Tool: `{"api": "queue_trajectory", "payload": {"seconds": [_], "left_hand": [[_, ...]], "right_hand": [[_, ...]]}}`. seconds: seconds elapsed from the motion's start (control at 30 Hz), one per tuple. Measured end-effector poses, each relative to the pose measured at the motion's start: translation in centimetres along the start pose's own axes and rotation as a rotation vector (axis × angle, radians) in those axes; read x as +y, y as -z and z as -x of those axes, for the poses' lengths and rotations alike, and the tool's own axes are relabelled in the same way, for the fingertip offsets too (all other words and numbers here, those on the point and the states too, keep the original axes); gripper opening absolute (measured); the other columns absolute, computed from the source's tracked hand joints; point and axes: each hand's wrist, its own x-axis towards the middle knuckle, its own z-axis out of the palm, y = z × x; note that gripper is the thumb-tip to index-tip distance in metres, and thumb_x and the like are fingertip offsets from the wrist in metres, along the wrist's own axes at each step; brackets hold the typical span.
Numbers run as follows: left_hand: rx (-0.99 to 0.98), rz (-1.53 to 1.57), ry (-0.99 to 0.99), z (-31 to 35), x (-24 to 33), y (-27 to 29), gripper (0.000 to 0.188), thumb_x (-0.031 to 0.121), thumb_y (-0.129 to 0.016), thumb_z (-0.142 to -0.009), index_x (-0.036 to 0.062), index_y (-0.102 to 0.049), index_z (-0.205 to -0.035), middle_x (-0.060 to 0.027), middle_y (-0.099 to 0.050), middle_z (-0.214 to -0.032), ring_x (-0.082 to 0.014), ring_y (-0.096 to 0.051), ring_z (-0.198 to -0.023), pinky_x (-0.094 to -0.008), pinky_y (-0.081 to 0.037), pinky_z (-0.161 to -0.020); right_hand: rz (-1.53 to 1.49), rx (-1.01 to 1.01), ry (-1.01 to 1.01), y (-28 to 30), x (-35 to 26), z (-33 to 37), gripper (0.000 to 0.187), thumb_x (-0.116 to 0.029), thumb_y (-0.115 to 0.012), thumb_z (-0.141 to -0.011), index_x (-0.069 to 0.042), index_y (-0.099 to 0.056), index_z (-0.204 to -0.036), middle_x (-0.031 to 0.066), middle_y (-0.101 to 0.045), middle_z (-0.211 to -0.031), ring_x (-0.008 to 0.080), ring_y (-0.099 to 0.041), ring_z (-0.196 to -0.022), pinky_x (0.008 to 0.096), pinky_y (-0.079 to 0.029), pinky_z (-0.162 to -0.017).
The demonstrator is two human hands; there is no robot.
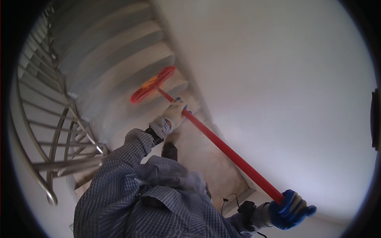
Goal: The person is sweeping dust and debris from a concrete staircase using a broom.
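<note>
A broom with a long red handle slants from lower right to upper left across the view. Its red broom head, with some orange bristles showing, is over the stairs. My left hand, in a whitish glove with blue fingertips, grips the handle a short way behind the head. Near the handle's other end, my right hand is closed round it in a blue-and-white glove, its thumb sticking out to the right. Whether the bristles touch a step cannot be made out.
Grey concrete steps run toward the top left. A metal railing borders them on the left, and a white wall rises on the right. My shoe is on the floor below my left hand. A thin black cable shows near my right wrist.
</note>
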Motion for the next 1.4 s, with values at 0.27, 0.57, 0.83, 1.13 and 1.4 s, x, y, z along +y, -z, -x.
{"api": "queue_trajectory", "payload": {"seconds": [0.27, 0.57, 0.83, 1.13, 1.4], "left_hand": [[-0.281, 1.173, 0.354, -12.2, -23.2, -17.3, 0.01, 0.008, -0.055, -0.078, 0.0057, -0.05, -0.07, -0.0061, -0.047, -0.061, -0.0191, -0.055, -0.068, -0.034, -0.045, -0.061], [-0.23, 0.489, 0.281, -21.2, -20.7, -7.4, 0.009, 0.017, -0.061, -0.071, 0.0088, -0.058, -0.071, -0.0143, -0.06, -0.071, -0.0327, -0.06, -0.071, -0.0418, -0.047, -0.065], [-0.513, 0.442, 0.021, -16.2, -10.2, -8.7, 0.011, 0.021, -0.062, -0.067, 0.0104, -0.06, -0.068, -0.0143, -0.061, -0.072, -0.0343, -0.06, -0.075, -0.0448, -0.048, -0.068], [-0.416, 0.353, 0.556, 0.0, -17.6, -1.7, 0.023, 0.033, -0.064, -0.074, 0.0107, -0.061, -0.077, -0.0131, -0.063, -0.083, -0.032, -0.062, -0.082, -0.0431, -0.049, -0.072], [0.449, 0.763, 1.134, 19.6, -25.5, -10.2, 0.015, 0.013, -0.061, -0.074, 0.0081, -0.053, -0.062, -0.0122, -0.054, -0.063, -0.0262, -0.055, -0.063, -0.0387, -0.043, -0.059]], "right_hand": [[1.412, -0.286, -0.375, -8.8, 23.9, 3.4, 0.007, -0.009, -0.045, -0.092, -0.004, -0.048, -0.095, 0.0058, -0.055, -0.082, 0.0169, -0.053, -0.073, 0.0322, -0.045, -0.071], [0.505, 0.286, -0.149, -15.1, 30.4, -9.9, 0.026, -0.021, -0.032, -0.099, 0.0, -0.048, -0.097, 0.0044, -0.047, -0.065, 0.0107, -0.042, -0.049, 0.0243, -0.037, -0.045], [0.244, -0.115, -0.256, -13.4, 23.0, -16.7, 0.027, 0.001, -0.044, -0.089, 0.007, -0.047, -0.115, -0.001, -0.032, -0.061, 0.0102, -0.029, -0.048, 0.0259, -0.037, -0.052], [-0.011, -0.239, -0.701, -6.9, 40.6, -12.5, 0.034, -0.014, -0.04, -0.095, 0.005, -0.045, -0.122, -0.0026, -0.034, -0.065, 0.0116, -0.034, -0.054, 0.0268, -0.034, -0.052], [0.09, -0.687, -1.3, -23.5, 41.5, 5.1, 0.017, -0.012, -0.051, -0.09, 0.003, -0.055, -0.098, 0.0097, -0.06, -0.073, 0.0125, -0.053, -0.057, 0.0258, -0.044, -0.055]]}}
